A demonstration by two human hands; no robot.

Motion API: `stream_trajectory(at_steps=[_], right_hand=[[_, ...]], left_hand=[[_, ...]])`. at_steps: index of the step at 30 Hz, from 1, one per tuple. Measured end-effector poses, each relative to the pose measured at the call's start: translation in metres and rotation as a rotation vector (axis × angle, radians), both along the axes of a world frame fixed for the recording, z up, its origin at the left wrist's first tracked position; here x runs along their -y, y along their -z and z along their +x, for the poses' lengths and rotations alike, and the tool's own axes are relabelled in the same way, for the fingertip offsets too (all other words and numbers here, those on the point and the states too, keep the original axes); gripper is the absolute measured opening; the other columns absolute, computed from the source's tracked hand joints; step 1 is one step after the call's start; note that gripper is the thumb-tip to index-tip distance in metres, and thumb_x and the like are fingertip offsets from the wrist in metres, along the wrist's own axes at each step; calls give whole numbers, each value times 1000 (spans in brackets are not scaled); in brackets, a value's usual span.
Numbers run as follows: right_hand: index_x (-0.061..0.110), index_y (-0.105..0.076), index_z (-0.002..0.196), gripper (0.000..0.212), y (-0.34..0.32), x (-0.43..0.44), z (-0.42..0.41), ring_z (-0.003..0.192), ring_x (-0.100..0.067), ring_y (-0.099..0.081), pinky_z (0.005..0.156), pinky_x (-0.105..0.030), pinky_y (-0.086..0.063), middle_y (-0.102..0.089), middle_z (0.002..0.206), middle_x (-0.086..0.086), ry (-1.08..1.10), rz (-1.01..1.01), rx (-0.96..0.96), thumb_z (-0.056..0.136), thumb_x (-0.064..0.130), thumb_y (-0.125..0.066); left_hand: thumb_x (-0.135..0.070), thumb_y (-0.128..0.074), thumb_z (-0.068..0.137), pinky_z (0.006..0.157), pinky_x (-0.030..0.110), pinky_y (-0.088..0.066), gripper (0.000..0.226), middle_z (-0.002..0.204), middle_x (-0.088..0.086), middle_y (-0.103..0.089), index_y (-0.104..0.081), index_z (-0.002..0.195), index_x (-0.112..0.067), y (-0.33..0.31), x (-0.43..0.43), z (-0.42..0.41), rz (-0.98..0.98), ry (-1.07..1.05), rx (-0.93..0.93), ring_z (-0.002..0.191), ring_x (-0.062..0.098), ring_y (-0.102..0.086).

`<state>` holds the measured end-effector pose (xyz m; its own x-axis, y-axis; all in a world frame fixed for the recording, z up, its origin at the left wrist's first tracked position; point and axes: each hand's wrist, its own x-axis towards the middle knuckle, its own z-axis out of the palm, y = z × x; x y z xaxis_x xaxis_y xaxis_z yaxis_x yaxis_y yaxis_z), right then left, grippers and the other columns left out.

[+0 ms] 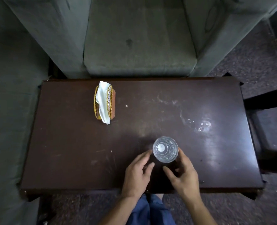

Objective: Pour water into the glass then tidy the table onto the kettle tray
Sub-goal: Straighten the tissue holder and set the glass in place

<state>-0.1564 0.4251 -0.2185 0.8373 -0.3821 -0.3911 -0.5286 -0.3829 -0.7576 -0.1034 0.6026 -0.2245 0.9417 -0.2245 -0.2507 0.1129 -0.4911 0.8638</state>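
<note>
My left hand (139, 172), spread loose, and right hand (184, 173), curved, grip unclear, flank the clear ribbed glass (165, 149) on the dark wooden counter (69, 143), likely steadying it for pouring.

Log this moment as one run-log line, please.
glass upright on table | left hand open beside glass | right hand open beside glass

The glass (165, 149) stands on the table (69, 151), the napkin holder (104, 103) behind and left of it.
</note>
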Motion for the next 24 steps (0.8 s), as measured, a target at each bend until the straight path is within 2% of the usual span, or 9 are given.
stream_trajectory(at_steps=[4, 7, 10, 15, 19, 22, 24], right_hand=[[53, -46, 143, 83, 9, -6, 13, 114, 0, -60, 84, -5, -45, -55, 133, 37, -5, -19, 72, 67, 54, -80], [61, -47, 135, 76, 15, -7, 17, 111, 1, -62, 84, -2, -44, -54, 130, 41, -3, -30, 99, 66, 64, -79], [54, -48, 140, 84, 21, -7, 21, 115, 7, -58, 86, 1, -41, -54, 131, 40, 1, -39, 111, 64, 69, -80], [64, -49, 127, 75, 21, -9, 29, 100, 8, -63, 80, -1, -44, -60, 115, 38, 41, -77, 166, 60, 60, -83], [66, -49, 125, 74, 20, -16, 35, 93, 15, -61, 75, 2, -42, -63, 99, 32, 65, -118, 182, 59, 60, -82], [66, -51, 124, 71, 23, -19, 42, 90, 10, -63, 74, -6, -48, -64, 94, 24, 56, -139, 182, 59, 56, -79], [53, -58, 127, 70, 28, -20, 48, 89, 7, -64, 77, -17, -55, -65, 93, 19, 45, -136, 195, 62, 47, -83]], left_hand=[[-16, -71, 94, 102, 27, -55, 44, 136, -12, -68, -66, 138, -19, 7, 7, 2, 4, -27, 22, 122, -1, -65], [-18, -70, 95, 108, 21, -49, 44, 138, -10, -68, -66, 138, -19, 9, 9, 1, 23, -38, 49, 127, -4, -61], [-15, -68, 96, 110, 17, -45, 42, 139, -13, -66, -66, 138, -18, 9, 11, 2, 31, -48, 73, 128, -6, -59], [-7, -61, 99, 110, 14, -43, 42, 138, -18, -62, -65, 139, -16, 5, 16, -2, 58, -82, 103, 128, -10, -57], [-8, -59, 100, 111, 19, -46, 45, 142, -15, -62, -61, 144, -18, -2, 23, -9, 46, -149, 62, 132, -7, -56], [-6, -59, 100, 111, 23, -48, 49, 144, -12, -62, -57, 147, -21, -8, 28, -14, 25, -201, 23, 132, -3, -58], [-5, -60, 100, 109, 25, -50, 53, 144, -14, -61, -54, 149, -22, -12, 31, -16, 11, -231, -1, 130, -2, -60]])
